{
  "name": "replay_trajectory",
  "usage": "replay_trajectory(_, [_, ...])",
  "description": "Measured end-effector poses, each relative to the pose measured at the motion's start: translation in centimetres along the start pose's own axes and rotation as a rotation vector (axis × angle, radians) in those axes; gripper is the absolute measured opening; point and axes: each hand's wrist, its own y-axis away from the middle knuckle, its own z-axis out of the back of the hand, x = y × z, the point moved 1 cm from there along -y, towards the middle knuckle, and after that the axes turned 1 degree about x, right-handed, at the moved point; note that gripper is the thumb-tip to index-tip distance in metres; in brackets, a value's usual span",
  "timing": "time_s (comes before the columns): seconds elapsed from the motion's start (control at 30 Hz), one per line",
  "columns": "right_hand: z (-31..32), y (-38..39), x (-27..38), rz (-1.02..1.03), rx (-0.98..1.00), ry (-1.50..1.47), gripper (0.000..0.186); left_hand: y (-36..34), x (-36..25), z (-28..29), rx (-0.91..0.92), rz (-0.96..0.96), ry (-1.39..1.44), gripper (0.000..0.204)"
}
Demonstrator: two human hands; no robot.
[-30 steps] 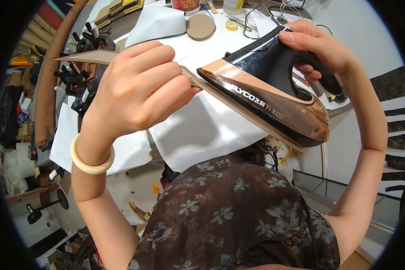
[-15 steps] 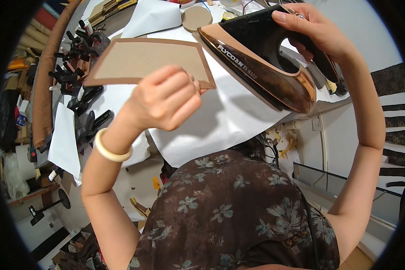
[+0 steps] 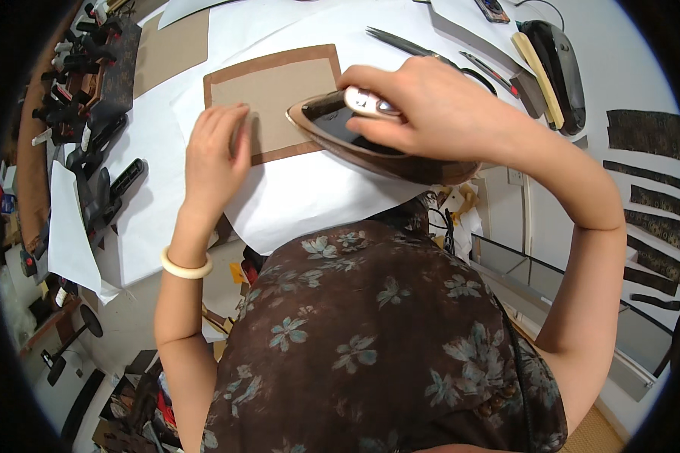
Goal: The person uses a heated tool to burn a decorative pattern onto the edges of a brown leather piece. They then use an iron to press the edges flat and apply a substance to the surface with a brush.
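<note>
A beige board (image 3: 276,106) with brown-bordered edges lies on white paper in front of me. My left hand (image 3: 217,155) rests at its near left side, fingers extended over the edge and thumb apart, gripping nothing. My right hand (image 3: 438,106) is wrapped round the handle of a dark, copper-toned clothes iron (image 3: 408,164). The iron's tip points left and overlaps the board's near right part. I cannot tell whether its soleplate touches the board, as the underside is hidden.
Scissors (image 3: 400,41) and a craft knife (image 3: 491,74) lie beyond the iron. A black, elongated device (image 3: 555,75) stands at the table's right end. Black clamps (image 3: 102,155) crowd the left side, near a brown roll (image 3: 34,174). White paper (image 3: 310,189) hangs over the near edge.
The board was lifted in my left hand and now lies on the paper, with that hand released. The iron has come down and left, over the board. The view has shifted too.
</note>
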Motion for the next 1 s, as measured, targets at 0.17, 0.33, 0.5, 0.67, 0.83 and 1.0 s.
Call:
replay_trajectory(0.17, [-1.4, -1.7, 1.2, 0.014, 0.048, 0.129, 0.033, 1.1, 1.5, 0.4, 0.072, 0.135, 0.109, 0.018])
replay_trajectory(0.33, [-2.2, -1.7, 1.1, 0.067, -0.038, 0.189, 0.035, 1.8, 3.7, 1.7, -0.018, 0.255, 0.248, 0.023])
replay_trajectory(0.5, [-2.6, -1.6, 1.7, 0.042, -0.085, 0.232, 0.035, 3.0, 5.3, 3.7, 0.098, 0.502, 0.273, 0.028])
replay_trajectory(0.67, [-2.7, -2.0, 2.3, 0.041, -0.107, 0.239, 0.033, 2.6, 5.7, 3.2, 0.045, 0.665, 0.62, 0.03])
replay_trajectory(0.83, [-2.6, -2.5, 2.6, 0.002, -0.08, 0.274, 0.03, 0.6, 5.3, 2.6, 0.086, 0.784, 0.611, 0.04])
replay_trajectory(1.0, [-2.7, -3.0, 2.1, 0.035, -0.097, 0.257, 0.034, -1.0, 7.7, 1.3, 0.211, 0.803, 0.521, 0.054])
